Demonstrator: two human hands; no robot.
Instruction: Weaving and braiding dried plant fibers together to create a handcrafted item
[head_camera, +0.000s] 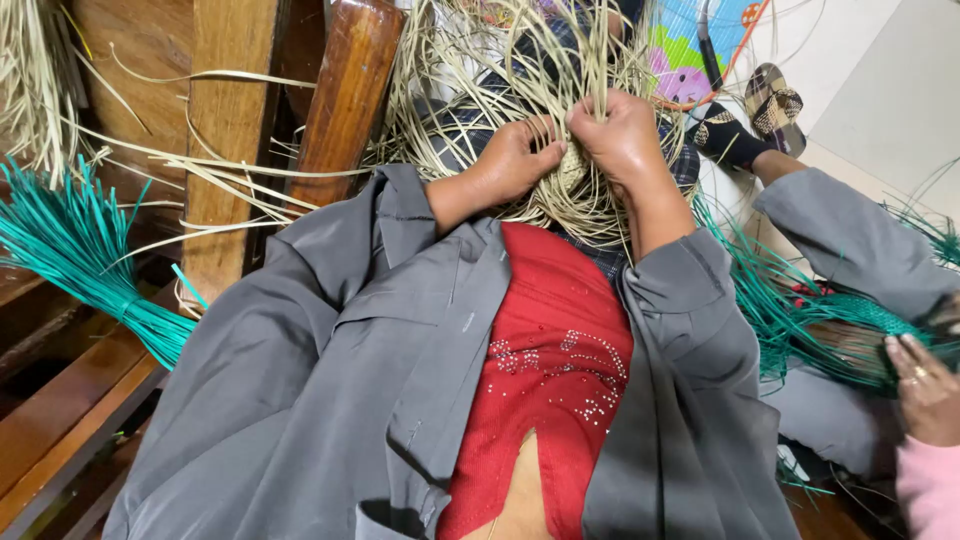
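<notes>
A person in a grey jacket (330, 360) over a red beaded top (555, 390) works pale straw strands (480, 70) into a small woven piece (572, 168) held on the lap, seen from a camera on the head. The left hand (515, 155) curls in from the left with its fingers folded tightly against the woven piece and the strands beside it, its grip narrow and holding straw. The right hand (622, 135) sits just beside it, closed into a fist around a bunch of strands that rises between its fingers; thumb and knuckles of the two hands almost touch above the woven piece. Loose straw fans out from under both hands in every direction, over a dark checked cloth (470, 125) across the lap.

To the left stands a wooden chair frame (235, 120) with long pale strips draped across it, and a bundle of green dyed straw (80, 250) tied near its lower end lies against the wood. On the right, a second person in grey (850, 240) sits near a green woven piece (850, 325) with more green strands spread about it. A third person's hand (925, 385), wearing a ring and a pink sleeve, rests at that green piece's right edge. A patterned slipper (772, 105) lies on the floor beyond.
</notes>
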